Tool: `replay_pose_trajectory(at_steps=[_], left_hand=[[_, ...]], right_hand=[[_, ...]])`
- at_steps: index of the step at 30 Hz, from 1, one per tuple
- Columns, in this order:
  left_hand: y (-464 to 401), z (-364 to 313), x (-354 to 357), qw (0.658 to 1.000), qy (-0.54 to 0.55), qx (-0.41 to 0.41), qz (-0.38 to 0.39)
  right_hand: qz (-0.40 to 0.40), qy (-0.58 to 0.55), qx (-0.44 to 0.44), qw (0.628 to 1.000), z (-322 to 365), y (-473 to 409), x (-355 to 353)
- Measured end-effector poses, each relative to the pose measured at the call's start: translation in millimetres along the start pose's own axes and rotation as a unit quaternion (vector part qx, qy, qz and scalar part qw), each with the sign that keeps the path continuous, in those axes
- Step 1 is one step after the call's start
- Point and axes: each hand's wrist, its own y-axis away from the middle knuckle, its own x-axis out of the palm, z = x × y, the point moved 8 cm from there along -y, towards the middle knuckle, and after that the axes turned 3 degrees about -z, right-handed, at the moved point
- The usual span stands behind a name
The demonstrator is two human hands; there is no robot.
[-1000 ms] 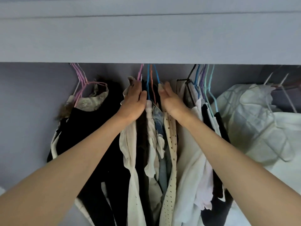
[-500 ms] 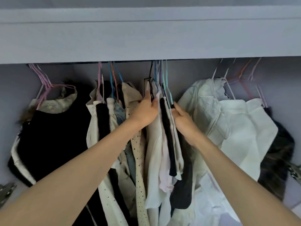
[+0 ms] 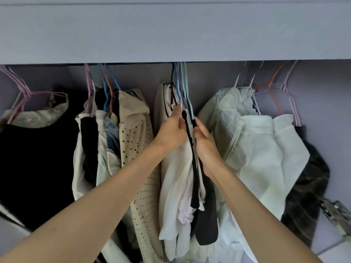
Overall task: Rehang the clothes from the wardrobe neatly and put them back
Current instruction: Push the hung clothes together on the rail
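Lilac wardrobe wall (image 3: 322, 88) behind clothes (image 3: 176, 177) – both hands' fingers pinching middle garments.

Dim, soft daylight; wide-angle edge distortion

pale lilac wardrobe wall (image 3: 322, 95) under a broad grey-lilac top panel (image 3: 171, 35); perhaps tiled floor bottom right.
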Motion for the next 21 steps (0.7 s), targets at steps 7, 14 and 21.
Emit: replay_pose_trajectory(at_steps=[7,14,21], left_hand=[[3,-3,-4,0.999,-0.026,-0.002,-0.019],[10,-17,11,0.993,-0.112,0.017,-0.044],[10,-18,20,0.962,-0.264,0.057,-0.048]], right_hand=[[-0.042,0.222,-0.106,0.968,36,6,-21],[-0.207,0.559,-0.124,0.793,72,-20,-101],[-0.191,0.532,-0.097,0.819,62,-31,-114]])
